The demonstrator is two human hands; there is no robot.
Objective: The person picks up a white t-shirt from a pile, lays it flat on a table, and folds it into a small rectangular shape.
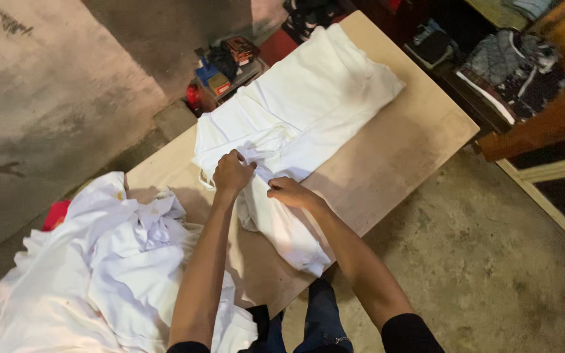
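A white garment (308,111) lies spread along a light wooden table (400,150), part folded, running from the far end toward me. My left hand (231,173) is closed on a bunched fold of the cloth near its left edge. My right hand (289,193) pinches the same white garment a little nearer to me, fingers pressed into the fabric. Both arms reach in from the bottom of the view.
A heap of crumpled white clothes (99,261) covers the table's near left end. Small boxes and bottles (227,65) sit on the floor beyond the table. Folded dark clothes (511,65) lie on wooden shelves at top right. Concrete floor surrounds the table.
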